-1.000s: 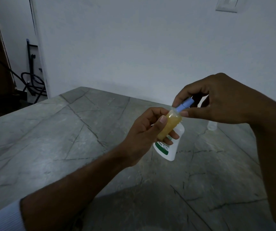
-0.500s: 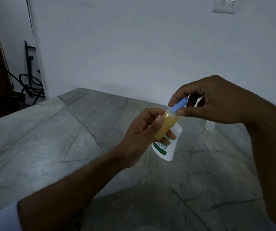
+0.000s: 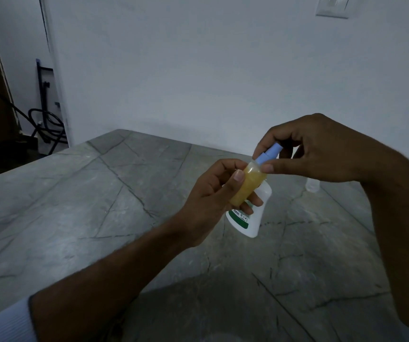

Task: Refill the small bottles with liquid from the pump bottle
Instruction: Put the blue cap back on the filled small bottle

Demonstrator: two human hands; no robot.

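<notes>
The right hand [image 3: 322,149] has its grip pinching the blue cap [image 3: 269,154] of the small bottle [image 3: 246,185], thumb tip at the base of the cap and forefinger curled over its top. That looks to me like a twisting hold, though whether the cap is going on or coming off I cannot tell. The left hand [image 3: 213,196] has its grip wrapped round the body of the same bottle, thumb pressed flat along the front and the fingers closed behind, which steadies it against the turning. The bottle leans, cap towards the right hand, and is held up in the air well above the surface [image 3: 99,193]. It shows yellow-orange liquid nearly to the shoulder, so I judge this one filled.

Just behind and below the left fingers stands a white bottle [image 3: 250,218] with a green-edged label; it seems to rest on the surface, its top hidden by the hands, so I cannot confirm a pump. The printing on the label is too small and dim to read, and no brand can be made out. Further right, near the wall, part of a clear bottle [image 3: 312,186] peeks out under the right wrist, likely another one for filling.
</notes>
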